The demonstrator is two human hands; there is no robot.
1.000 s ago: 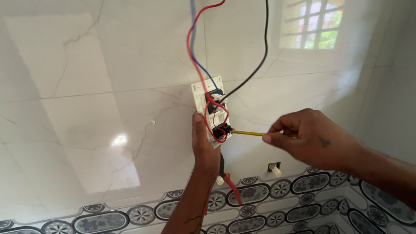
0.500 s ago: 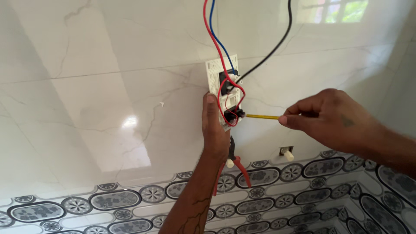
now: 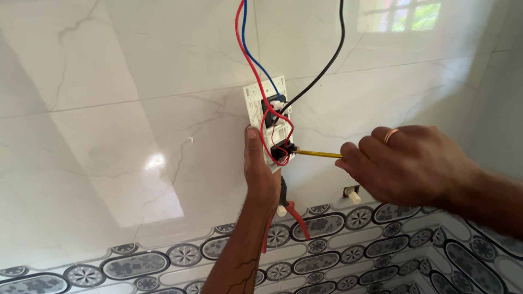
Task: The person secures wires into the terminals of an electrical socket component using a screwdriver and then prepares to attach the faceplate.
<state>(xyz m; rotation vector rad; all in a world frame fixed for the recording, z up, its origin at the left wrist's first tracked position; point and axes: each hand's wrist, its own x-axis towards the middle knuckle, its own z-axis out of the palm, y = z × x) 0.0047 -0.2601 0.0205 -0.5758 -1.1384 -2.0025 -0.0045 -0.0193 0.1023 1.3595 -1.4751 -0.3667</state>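
With the left hand (image 3: 261, 174) clamped on the white switch plate (image 3: 268, 122) against the tiled wall (image 3: 136, 125), the right hand (image 3: 406, 163), closed around the yellow screwdriver (image 3: 318, 154), should keep its tip square in the plate's lower terminal, clear of the red wire (image 3: 256, 76).

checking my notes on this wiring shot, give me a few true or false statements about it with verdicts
1. The left hand holds the white switch plate against the wall. True.
2. The right hand holds a hammer. False: a screwdriver with a yellow shaft.
3. Red, blue and black wires hang down to the plate. True.
4. The wall tiles are plain green. False: glossy white marble, patterned border below.
5. Red-handled pliers show under the left hand. True.
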